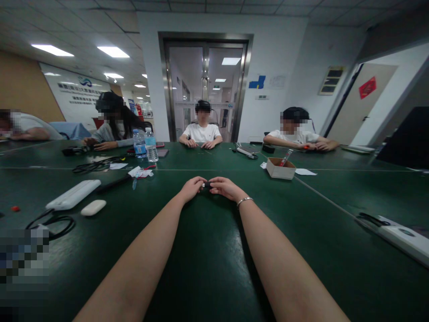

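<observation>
In the head view, both arms reach forward over the green table, and the hands meet near its middle. Between them is a small black object with a silvery part toward the left; its exact kind is too small to make out. My left hand pinches the silvery side with closed fingers. On the black side, the fingers of my right hand are closed too, with a bracelet at that wrist. Fingertips hide part of the object.
A white power strip and a white oval case lie at left. Two water bottles stand farther back. A small open box is right of centre, and a white device at far right. Several people sit across the table.
</observation>
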`<state>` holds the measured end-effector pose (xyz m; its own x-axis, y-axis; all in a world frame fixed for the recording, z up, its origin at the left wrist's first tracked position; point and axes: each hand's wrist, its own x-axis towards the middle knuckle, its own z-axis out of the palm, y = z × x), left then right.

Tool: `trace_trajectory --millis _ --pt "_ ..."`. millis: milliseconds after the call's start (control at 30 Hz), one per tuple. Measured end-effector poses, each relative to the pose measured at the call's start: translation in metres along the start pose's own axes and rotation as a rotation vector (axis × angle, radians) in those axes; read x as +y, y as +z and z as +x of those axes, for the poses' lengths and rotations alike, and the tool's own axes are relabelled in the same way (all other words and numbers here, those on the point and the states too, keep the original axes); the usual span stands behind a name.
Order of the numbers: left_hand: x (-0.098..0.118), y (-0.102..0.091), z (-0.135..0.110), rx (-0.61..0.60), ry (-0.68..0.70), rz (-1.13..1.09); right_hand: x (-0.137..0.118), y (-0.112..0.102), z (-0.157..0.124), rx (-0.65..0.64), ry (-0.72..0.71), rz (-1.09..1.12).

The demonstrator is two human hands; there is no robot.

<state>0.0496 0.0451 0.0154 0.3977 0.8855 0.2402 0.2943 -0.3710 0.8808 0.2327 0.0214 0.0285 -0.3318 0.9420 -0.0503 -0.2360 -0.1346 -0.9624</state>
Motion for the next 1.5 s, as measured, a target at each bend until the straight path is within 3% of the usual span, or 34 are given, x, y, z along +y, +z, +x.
trace_trajectory --millis 333,500,1267,1500 --pt "0.0018 -0.0006 -0.0009 -0.007 -0.002 0.004 -0.0015 0.0010 -0.0011 0.009 0.010 -0.006" --pt "0.0010 -0.0012 0.0008 -0.013 -0.070 -0.016 -0.0011 0.0000 -0.0008 0.001 0.007 -0.015" --pt "-0.0016 0.0000 -0.0008 -0.054 0.010 0.056 -0.0030 0.0029 -0.0037 -0.003 0.006 -0.013" --pt "-0.0010 -0.0008 0.0009 -0.009 -0.027 0.045 -0.0049 0.0049 -0.0054 0.013 0.010 -0.010"
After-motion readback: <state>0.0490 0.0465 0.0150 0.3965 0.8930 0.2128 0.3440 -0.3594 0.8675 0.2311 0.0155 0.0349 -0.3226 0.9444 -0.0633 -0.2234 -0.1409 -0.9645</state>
